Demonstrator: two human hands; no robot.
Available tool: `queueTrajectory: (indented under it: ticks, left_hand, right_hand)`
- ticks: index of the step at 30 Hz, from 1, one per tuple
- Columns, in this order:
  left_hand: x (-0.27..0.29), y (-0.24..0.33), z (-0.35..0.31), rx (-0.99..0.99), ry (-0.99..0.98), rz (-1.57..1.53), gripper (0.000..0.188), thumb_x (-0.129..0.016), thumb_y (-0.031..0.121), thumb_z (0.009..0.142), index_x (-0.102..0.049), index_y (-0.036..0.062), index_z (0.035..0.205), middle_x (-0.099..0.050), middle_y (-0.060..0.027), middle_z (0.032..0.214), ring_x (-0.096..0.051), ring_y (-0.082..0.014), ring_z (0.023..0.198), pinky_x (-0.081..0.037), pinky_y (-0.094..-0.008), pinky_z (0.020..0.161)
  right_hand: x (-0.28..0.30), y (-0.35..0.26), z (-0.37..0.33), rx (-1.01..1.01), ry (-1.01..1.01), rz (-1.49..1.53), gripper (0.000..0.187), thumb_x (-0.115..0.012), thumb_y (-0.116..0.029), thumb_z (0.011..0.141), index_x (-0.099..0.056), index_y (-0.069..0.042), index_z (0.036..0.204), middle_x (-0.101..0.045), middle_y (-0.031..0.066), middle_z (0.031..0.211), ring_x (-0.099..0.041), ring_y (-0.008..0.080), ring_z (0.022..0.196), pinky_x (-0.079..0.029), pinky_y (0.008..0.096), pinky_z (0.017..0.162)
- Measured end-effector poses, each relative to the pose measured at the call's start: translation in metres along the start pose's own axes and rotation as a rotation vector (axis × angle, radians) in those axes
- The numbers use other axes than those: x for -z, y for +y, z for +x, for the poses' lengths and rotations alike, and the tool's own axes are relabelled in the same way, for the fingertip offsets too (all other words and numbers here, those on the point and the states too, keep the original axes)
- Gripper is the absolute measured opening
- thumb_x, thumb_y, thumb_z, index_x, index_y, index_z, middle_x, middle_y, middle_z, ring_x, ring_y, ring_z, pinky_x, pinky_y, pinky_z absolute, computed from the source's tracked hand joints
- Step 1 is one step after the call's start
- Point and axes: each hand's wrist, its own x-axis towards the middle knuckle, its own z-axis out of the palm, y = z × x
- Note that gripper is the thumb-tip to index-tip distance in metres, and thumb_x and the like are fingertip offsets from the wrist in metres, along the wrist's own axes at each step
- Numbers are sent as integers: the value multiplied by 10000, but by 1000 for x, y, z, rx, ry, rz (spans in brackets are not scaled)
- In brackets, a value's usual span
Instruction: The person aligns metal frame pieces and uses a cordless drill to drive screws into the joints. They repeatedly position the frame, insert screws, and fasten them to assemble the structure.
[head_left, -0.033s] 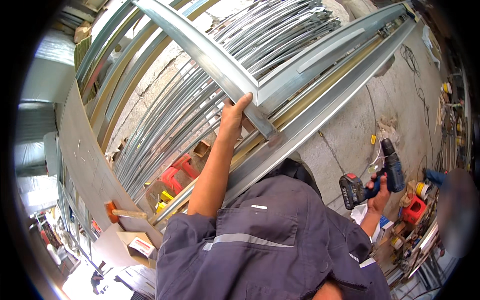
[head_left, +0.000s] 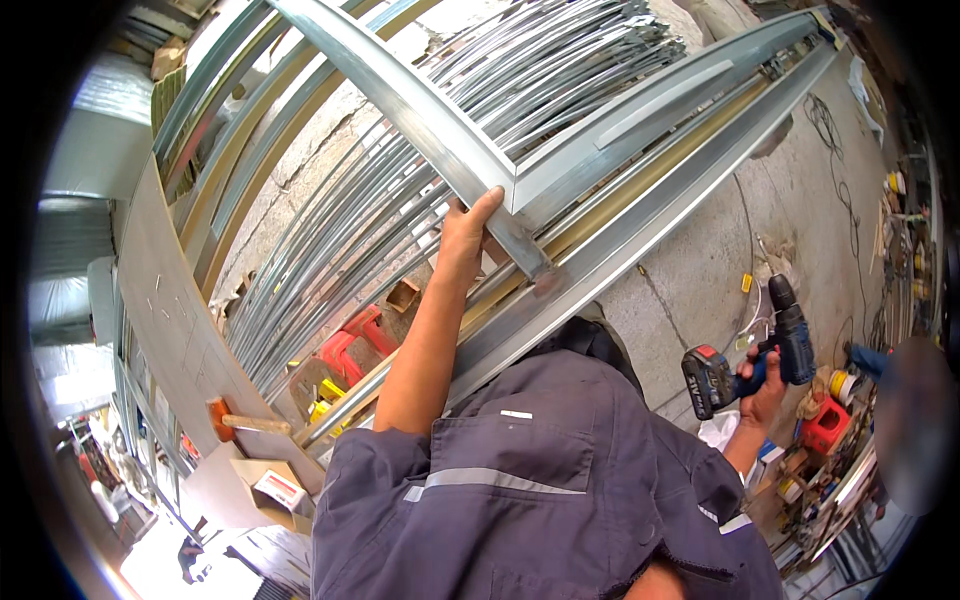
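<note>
My left hand point(head_left: 468, 230) grips the corner of a grey metal frame point(head_left: 420, 120), its thumb lying on top near the mitred joint and its fingers curled underneath, mostly hidden. From that corner one frame bar runs to the upper left and another to the upper right. A long metal channel point(head_left: 640, 235) lies in front of the corner, close to my body. Off to the right, my right hand point(head_left: 763, 392) is wrapped round the handle of a dark blue cordless drill point(head_left: 795, 335). The drill's chuck points up and away, clear of the frame, and its battery faces left.
Many thin metal strips point(head_left: 330, 240) lie behind the frame. A board point(head_left: 180, 330) at the left carries a hammer point(head_left: 245, 422) and an open cardboard box point(head_left: 270, 490). A red plastic stool point(head_left: 358, 340) stands below. Cables point(head_left: 845, 190) trail across the concrete floor at right.
My right hand and the drill have shifted slightly to the right. The left hand keeps its hold at the frame's corner.
</note>
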Motion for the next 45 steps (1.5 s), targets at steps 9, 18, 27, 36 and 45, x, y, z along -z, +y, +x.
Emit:
queueTrajectory:
  ticks: [9, 18, 27, 36, 45]
  left_hand:
    - [-15, -1, -15, 35, 172, -25, 740, -735, 398, 883, -443, -105, 1340, -608, -165, 1190, -639, -243, 1030, -545, -369, 877]
    - [-17, -2, -26, -34, 186, 298, 868, -814, 416, 779, -455, -121, 1359, -601, -192, 1221, -593, -253, 1122, -453, -356, 999]
    - [-20, 2, -22, -23, 211, 295, 882, -807, 410, 768, -431, -82, 1396, -579, -202, 1276, -573, -277, 1163, -450, -358, 1005]
    - [-23, 11, -22, -20, 178, 250, 898, -793, 445, 771, -439, -88, 1400, -587, -215, 1271, -566, -295, 1181, -429, -374, 1037]
    - [-19, 5, -21, 31, 230, 202, 930, -721, 565, 834, -435, -132, 1380, -573, -265, 1275, -577, -317, 1180, -472, -387, 989]
  right_hand:
    - [-61, -67, 140, 22, -646, -18, 597, -753, -435, 868, -553, 27, 1188, -665, 170, 945, -549, 135, 541, -476, 306, 555]
    - [-118, -80, 211, 21, -832, -261, 643, -652, -516, 916, -582, 73, 1165, -691, 187, 1023, -541, 118, 519, -455, 288, 513]
    - [-165, -65, 209, -49, -702, -254, 412, -600, -281, 920, -575, 48, 1167, -695, 219, 987, -562, 141, 531, -477, 285, 523]
    - [-187, -18, 222, -243, -766, -177, 384, -584, -338, 939, -562, -16, 1147, -697, 194, 1004, -568, 144, 574, -471, 297, 552]
    - [-192, -2, 215, -124, -770, -190, 421, -574, -382, 969, -577, -3, 1154, -710, 169, 1008, -581, 141, 589, -471, 280, 569]
